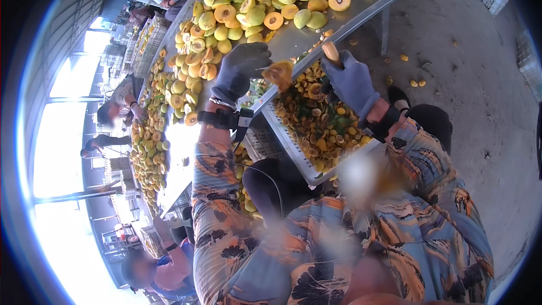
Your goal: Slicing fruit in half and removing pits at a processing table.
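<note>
From the head view we count two gloved hands, our left hand (pixel 240 70) clamped on one fruit half (pixel 278 73) above one white crate (pixel 293 147) of scraps, our right hand (pixel 351 82) gripping one knife handle (pixel 331 52).

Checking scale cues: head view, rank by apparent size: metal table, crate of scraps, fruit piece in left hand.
1. Metal table, largest.
2. Crate of scraps.
3. Fruit piece in the left hand, smallest, despite being near the camera.
</note>
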Available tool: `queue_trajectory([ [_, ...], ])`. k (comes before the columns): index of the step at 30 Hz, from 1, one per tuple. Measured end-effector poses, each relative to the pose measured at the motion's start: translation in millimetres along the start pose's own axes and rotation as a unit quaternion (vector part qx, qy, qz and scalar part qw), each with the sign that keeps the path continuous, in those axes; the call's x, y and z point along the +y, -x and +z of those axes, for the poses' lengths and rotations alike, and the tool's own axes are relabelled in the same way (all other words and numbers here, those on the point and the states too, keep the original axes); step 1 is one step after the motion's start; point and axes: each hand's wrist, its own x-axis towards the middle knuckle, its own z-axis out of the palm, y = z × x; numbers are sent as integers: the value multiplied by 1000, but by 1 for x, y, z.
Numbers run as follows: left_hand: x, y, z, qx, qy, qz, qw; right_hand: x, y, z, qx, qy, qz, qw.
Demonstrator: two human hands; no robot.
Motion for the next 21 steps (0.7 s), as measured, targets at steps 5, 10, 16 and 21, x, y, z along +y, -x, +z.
queue_trajectory([
  [5, -23, 32, -50, 102, 11, -128, 987, -10, -9, -4, 33, -97, 50, 993],
  [10, -81, 53, -77, 111, -427, -311, 842, -13, -11, -11, 41, -106, 55, 992],
  [16, -114, 53, -78, -89, -520, -208, 823, -22, -9, -13, 36, -115, 62, 991],
  [21, -92, 5, -10, -227, -535, -131, 803, -23, -14, -26, 70, -123, 57, 988],
])
